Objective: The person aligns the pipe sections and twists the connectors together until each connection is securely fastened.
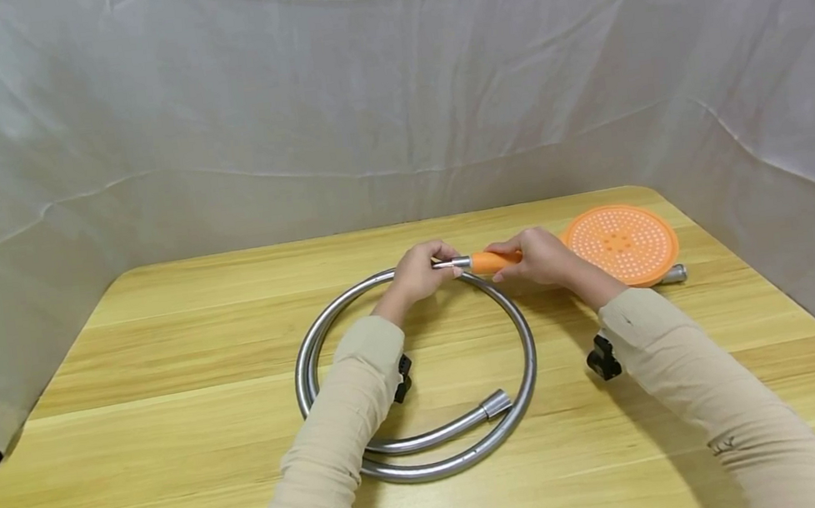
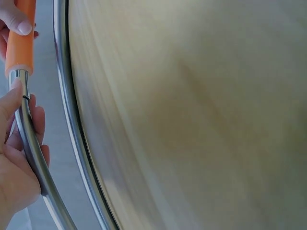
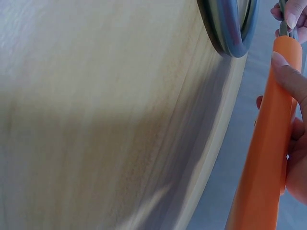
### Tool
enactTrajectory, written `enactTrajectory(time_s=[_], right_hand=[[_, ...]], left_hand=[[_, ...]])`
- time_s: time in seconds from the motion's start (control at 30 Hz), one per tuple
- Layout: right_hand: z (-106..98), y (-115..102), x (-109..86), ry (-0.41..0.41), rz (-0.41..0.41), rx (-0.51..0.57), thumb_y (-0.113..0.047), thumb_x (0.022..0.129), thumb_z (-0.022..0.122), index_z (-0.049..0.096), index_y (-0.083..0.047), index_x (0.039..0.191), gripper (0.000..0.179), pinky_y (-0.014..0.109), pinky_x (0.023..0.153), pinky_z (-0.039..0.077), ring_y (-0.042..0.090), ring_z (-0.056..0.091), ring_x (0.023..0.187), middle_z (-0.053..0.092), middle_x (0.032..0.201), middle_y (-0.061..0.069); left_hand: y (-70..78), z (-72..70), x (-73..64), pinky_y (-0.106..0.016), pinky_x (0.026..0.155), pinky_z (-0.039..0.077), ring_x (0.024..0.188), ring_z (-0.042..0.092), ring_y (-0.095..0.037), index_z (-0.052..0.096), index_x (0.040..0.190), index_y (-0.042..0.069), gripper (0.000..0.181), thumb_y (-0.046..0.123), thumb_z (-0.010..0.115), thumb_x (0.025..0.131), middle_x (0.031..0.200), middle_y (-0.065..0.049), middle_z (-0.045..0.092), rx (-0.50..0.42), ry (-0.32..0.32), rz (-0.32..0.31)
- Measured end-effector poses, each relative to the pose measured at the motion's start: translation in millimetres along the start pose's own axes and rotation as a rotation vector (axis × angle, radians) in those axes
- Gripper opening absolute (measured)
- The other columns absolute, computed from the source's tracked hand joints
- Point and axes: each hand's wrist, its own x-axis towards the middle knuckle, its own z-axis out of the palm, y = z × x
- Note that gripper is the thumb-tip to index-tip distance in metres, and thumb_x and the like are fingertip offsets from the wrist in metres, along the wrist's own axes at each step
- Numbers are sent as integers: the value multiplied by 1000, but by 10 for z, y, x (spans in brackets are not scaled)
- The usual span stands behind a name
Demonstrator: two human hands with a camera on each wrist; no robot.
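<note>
An orange shower head (image 1: 621, 246) with a round perforated face is at the right; its handle (image 1: 491, 261) points left. My right hand (image 1: 538, 257) grips that handle, thumb along it in the right wrist view. Coiled on the table is a silver shower hose (image 1: 526, 341). At the handle's end, my left hand (image 1: 421, 273) pinches the hose's upper end, and its thumb (image 2: 17, 88) lies on the metal just below the orange handle (image 2: 20, 52). The hose's other end, a flared metal nut (image 1: 497, 403), lies inside the loop near the front.
A short metal cylinder (image 1: 674, 274) sticks out from beneath the shower head's right edge. The wooden table (image 1: 173, 448) is bordered by grey sheeting (image 1: 361, 108) behind and at both sides. A black wrist-worn device (image 1: 604, 357) shows beside the right sleeve.
</note>
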Motion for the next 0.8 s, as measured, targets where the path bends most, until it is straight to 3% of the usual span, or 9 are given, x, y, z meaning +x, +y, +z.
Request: enactTrajectory(time_s=[0.27, 0.5, 0.8], right_hand=[[-12, -6, -10, -6, 4, -21, -25, 78, 75, 60, -9, 124, 51, 29, 68, 39, 20, 52, 78, 63, 118, 16], [-23, -14, -13, -6, -3, -24, -24, 78, 75, 60, -8, 124, 51, 30, 69, 40, 21, 53, 79, 63, 119, 16], [-15, -15, -11, -4, -9, -24, -23, 77, 76, 60, -8, 123, 51, 28, 66, 39, 20, 52, 76, 64, 116, 16]], left_hand=[[-19, -10, -2, -29, 90, 48, 104, 60, -21, 61, 121, 5, 33, 22, 58, 92, 115, -10, 65, -4, -45, 28], [15, -23, -12, -29, 87, 48, 99, 59, -19, 65, 115, 7, 29, 24, 55, 93, 113, -8, 67, 48, -48, 20], [14, -10, -4, -27, 83, 48, 94, 59, -18, 67, 109, 7, 25, 22, 59, 92, 107, -7, 68, 41, -30, 6]])
